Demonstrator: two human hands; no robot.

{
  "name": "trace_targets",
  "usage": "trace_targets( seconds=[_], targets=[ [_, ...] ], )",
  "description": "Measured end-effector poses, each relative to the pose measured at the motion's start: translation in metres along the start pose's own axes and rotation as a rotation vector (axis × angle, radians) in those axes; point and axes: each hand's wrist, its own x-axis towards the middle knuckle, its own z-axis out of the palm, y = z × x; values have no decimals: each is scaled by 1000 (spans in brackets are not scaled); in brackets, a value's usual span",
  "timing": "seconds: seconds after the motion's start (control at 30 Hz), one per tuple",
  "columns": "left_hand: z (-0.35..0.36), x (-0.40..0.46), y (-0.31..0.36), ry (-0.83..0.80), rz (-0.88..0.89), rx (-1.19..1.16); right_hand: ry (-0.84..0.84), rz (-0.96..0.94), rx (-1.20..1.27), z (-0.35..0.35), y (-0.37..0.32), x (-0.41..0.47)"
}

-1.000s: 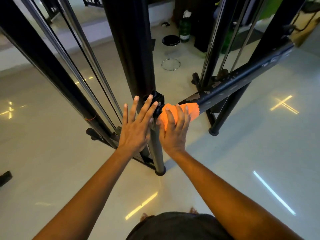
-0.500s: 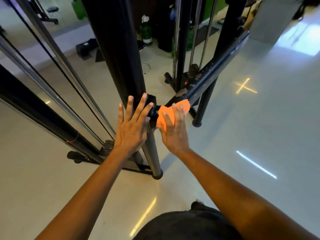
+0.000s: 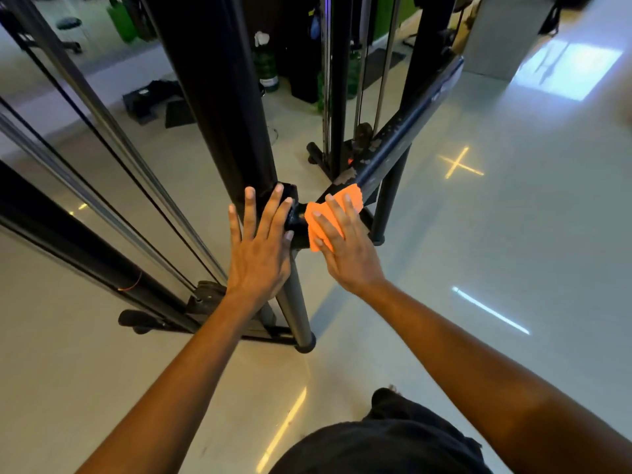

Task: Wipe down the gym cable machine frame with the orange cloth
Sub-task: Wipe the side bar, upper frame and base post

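The black cable machine frame [image 3: 219,97] rises in front of me, with a thick upright post and a scuffed cross bar [image 3: 407,138] running off to the upper right. My left hand [image 3: 260,248] lies flat and open against the post, fingers spread, just left of the joint. My right hand [image 3: 345,244] presses the orange cloth [image 3: 321,213] onto the near end of the cross bar at the joint. The cloth shows between and beyond my fingers.
Steel guide rods and cables [image 3: 113,131] slant down on the left to a floor foot [image 3: 143,319]. A green bottle [image 3: 265,63] and dark items stand on the floor behind the post. The glossy floor [image 3: 478,234] spreads out to the right with light reflections.
My right hand has slid the cloth along the cross bar towards the joint. The view has swung, so the bar now looks steeper. My left hand stays flat on the post.
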Motion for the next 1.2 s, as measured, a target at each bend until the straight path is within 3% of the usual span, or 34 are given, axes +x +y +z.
trace_targets(
  seconds=[0.1,0.27,0.4,0.5,0.6,0.7,0.87,1.03,1.2],
  targets=[
    [1,-2,11,30,-63,-47,-134,-159,-88,-25,39,6],
    [9,-5,35,30,-74,-16,-83,138,116,-38,41,41],
    [21,-2,51,46,-147,-5,-83,-40,124,-20,50,34],
    [24,4,65,63,-246,65,-109,-282,7,-20,105,36],
    [25,9,83,32,-316,168,-98,-232,-11,-27,148,49],
    [30,22,104,-3,-442,229,-90,-162,123,-25,132,52],
    [41,43,134,17,-595,266,-101,-275,230,-17,116,55],
    [49,48,151,-33,-641,148,-50,-434,183,-31,173,97],
    [47,54,158,15,-702,-41,-14,-317,290,-35,139,83]
  ],
)
